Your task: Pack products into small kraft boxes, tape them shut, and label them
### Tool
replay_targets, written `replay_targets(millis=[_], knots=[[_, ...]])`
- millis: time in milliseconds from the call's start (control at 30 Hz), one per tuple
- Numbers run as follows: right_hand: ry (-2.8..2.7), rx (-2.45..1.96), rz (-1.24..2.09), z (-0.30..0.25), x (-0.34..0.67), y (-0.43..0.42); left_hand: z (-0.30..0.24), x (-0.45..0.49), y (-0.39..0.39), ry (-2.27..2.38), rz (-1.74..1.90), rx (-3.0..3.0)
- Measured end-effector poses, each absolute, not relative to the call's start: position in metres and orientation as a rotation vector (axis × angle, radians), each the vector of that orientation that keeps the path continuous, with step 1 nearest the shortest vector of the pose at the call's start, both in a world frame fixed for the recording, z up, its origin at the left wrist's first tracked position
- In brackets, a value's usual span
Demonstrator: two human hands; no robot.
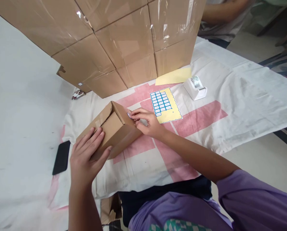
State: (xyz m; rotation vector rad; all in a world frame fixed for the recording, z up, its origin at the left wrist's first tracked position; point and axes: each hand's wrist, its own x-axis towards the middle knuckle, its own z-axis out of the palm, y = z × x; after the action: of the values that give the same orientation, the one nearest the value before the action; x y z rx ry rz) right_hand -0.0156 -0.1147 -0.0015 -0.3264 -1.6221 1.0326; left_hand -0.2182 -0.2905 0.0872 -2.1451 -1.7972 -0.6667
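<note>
A brown cardboard box (117,131) lies on the cloth in front of me, with a strip of clear tape across its top seam. My left hand (88,150) rests over its near left part, fingers stretched out flat on the top and thumb apart near the edge. At the box's far right end, my right hand (144,122) is closed in a pinch on a small white label (129,115) with a blue edge. The label is against or very close to that end face; its contact is partly hidden by the fingers. Beside this hand lies a yellow sheet of blue-edged labels (166,106).
Taped cardboard boxes (131,48) are stacked as a wall at the back. A white tape dispenser (195,88) and yellow paper (174,76) are at the right. A black phone (61,157) lies left. Another person's arm (225,12) shows behind the stack.
</note>
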Motion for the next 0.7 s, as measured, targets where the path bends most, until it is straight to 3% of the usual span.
replay_targets(millis=[700], knots=[[-1.762,-0.270,1.193,0.003,-0.018,-0.126,0.080,-0.243,-0.302,-1.807,-0.880,-2.149]])
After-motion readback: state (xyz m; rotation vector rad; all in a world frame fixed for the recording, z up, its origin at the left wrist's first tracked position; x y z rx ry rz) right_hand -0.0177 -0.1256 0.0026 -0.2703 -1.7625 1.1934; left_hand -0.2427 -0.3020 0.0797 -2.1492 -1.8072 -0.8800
